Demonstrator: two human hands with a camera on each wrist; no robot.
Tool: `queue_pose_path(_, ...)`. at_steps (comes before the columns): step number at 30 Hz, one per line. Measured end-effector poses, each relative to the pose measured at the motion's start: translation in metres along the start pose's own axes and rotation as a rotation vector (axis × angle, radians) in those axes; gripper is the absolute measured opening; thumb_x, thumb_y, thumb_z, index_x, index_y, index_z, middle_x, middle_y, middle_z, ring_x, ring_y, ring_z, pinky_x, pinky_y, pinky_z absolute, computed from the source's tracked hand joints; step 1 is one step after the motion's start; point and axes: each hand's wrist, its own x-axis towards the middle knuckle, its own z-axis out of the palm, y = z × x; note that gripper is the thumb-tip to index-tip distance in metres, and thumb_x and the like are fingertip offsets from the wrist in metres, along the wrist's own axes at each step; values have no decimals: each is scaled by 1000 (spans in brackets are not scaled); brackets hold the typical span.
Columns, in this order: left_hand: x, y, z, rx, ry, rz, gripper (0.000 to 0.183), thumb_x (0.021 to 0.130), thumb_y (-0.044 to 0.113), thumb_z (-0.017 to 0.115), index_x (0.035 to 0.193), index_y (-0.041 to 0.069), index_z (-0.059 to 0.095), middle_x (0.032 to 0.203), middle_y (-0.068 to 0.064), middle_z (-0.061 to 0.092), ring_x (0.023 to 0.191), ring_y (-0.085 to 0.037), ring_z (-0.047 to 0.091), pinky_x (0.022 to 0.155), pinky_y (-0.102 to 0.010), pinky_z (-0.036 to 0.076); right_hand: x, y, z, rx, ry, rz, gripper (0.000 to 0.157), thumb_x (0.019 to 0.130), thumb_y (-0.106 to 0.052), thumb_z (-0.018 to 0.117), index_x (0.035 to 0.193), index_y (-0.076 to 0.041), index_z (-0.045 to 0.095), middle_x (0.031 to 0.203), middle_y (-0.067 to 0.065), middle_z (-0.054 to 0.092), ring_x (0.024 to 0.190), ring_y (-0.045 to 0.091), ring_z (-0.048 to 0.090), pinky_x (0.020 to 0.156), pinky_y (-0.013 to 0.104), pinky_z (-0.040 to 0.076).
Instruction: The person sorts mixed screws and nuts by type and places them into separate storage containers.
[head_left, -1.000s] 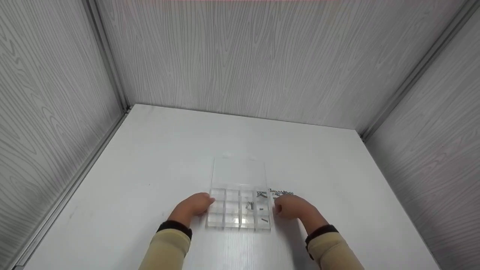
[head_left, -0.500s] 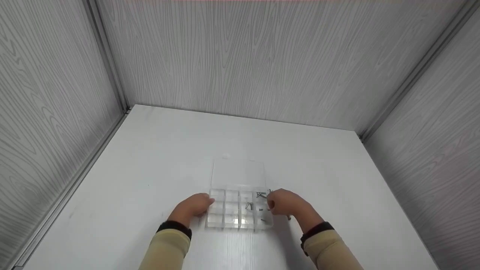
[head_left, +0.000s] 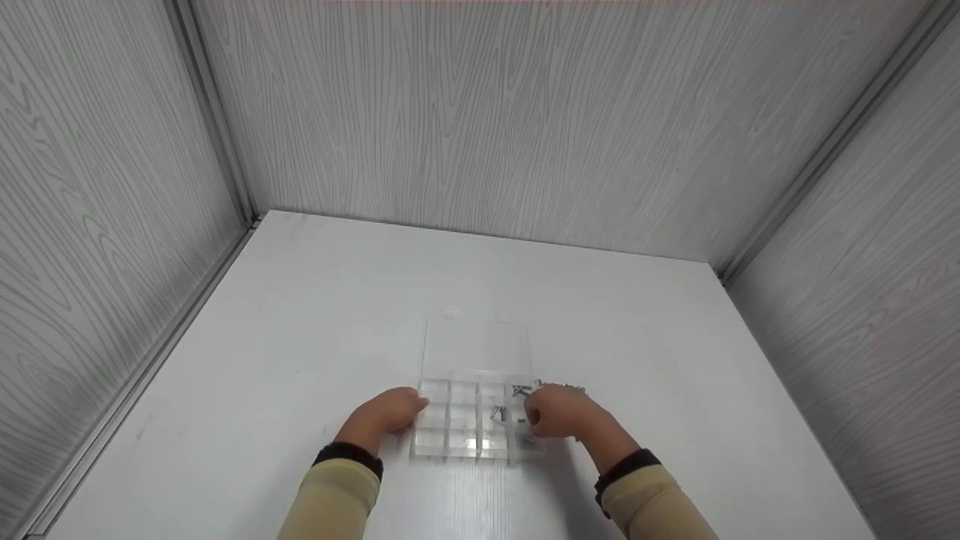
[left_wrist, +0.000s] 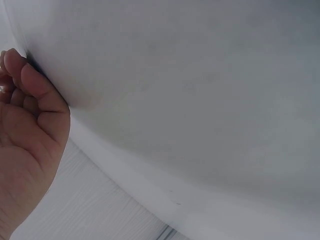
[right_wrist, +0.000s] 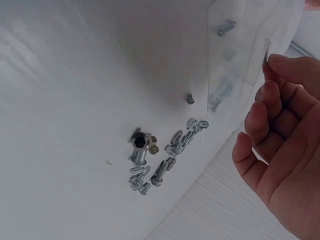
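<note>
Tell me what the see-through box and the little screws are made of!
The box is probably smooth, clear plastic, because you can see straight through it. The screws look like metal, mostly silvery and shiny, maybe steel, but I can't be sure.

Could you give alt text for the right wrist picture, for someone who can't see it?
A right hand pinches what looks like a thin metal piece at a clear box with screws inside; loose bolts lie beside the box on a white table.

White tabletop [head_left: 322, 300] with a pale sheen [head_left: 480, 495], grey wood-grain walls [head_left: 487, 112] on three sides, darker strips [head_left: 216, 112] at the corners
</note>
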Motion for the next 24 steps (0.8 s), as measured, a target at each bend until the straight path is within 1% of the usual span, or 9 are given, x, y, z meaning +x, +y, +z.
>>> queue_pose_path(3,0,0,0,-15,2,-6,28,96,28,40,82,7,53,60,-1,42,56,-16,41,58,-28,38,0,4,0,18,-2,1,19,78,-13,64,63,-18,55,59,-9,47,53,8,42,48,24,36)
queue_pose_path(6,1,-2,1,-11,3,0,29,96,28,40,79,8,51,60,-1,42,56,-16,41,58,-28,38,-2,7,-3,47,5,16,20,82,-16,62,64,-18,54,60,-9,47,53,8,42,49,24,36)
queue_pose_path(8,1,-2,1,10,6,12,30,96,28,40,75,10,49,59,-1,41,57,-16,42,60,-29,38,-3,10,-4,68,18,35,22,84,-16,61,64,-18,53,59,-8,45,53,8,41,49,25,35)
queue_pose_path(11,1,-2,0,41,11,28,32,96,27,39,70,11,45,60,-1,40,60,-17,43,64,-31,39,-3,15,-5,104,36,93,22,85,-15,60,64,-18,53,59,-7,46,53,10,42,48,26,36)
queue_pose_path(15,1,-2,0,60,19,33,31,96,27,39,73,9,49,66,-4,44,67,-20,48,71,-35,41,-3,20,-2,125,36,169,16,83,-12,62,68,-17,56,62,-6,52,55,12,46,50,28,39)
queue_pose_path(19,1,-2,0,78,21,40,31,97,26,38,85,4,55,80,-10,53,82,-24,52,80,-40,41,-3,26,2,101,37,196,11,79,-9,66,72,-15,60,67,-5,55,60,13,49,55,30,42)
queue_pose_path(20,0,-2,0,81,20,40,31,97,26,38,87,3,56,82,-10,53,83,-24,52,81,-40,40,-3,28,3,93,40,197,11,78,-8,67,72,-14,60,68,-5,55,61,13,49,56,30,42)
queue_pose_path(21,1,-2,0,83,20,41,31,97,27,38,87,3,56,82,-10,53,84,-24,51,81,-40,40,-3,29,5,85,42,197,10,77,-8,68,73,-14,61,69,-4,55,62,13,49,56,30,43)
queue_pose_path(24,2,-2,1,65,18,31,31,97,27,38,83,4,54,72,-7,49,75,-23,51,76,-38,41,-2,33,9,61,41,194,10,76,-6,67,73,-13,60,69,-4,55,63,14,49,58,31,43)
